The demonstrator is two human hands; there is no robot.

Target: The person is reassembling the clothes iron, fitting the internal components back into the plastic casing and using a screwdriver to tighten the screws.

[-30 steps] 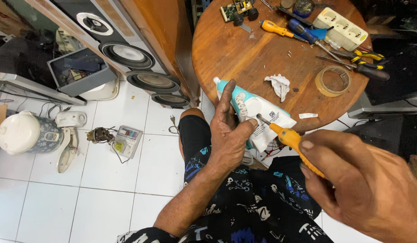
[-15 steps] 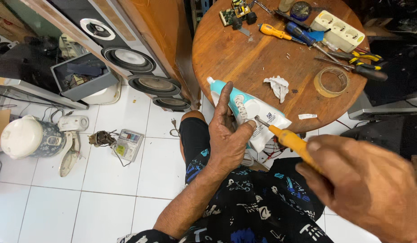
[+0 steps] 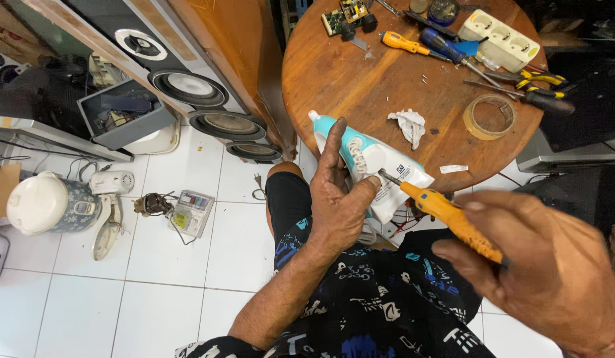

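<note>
Views: 1, the head camera.
Position: worn on the person's head, above the lap and the round wooden table.
Direction: looks steeply down and a little forward; the table's far edge lies at the top of the frame, the person's patterned clothing at the bottom.
Nearness: close to the hands; the right hand fills the lower right corner, large and soft in focus, the left hand sits near the middle.
Reach: wide; takes in the white tiled floor on the left and the speaker cabinet lying at upper left.
Shared scene: only 1 view, so no overlap with another.
</note>
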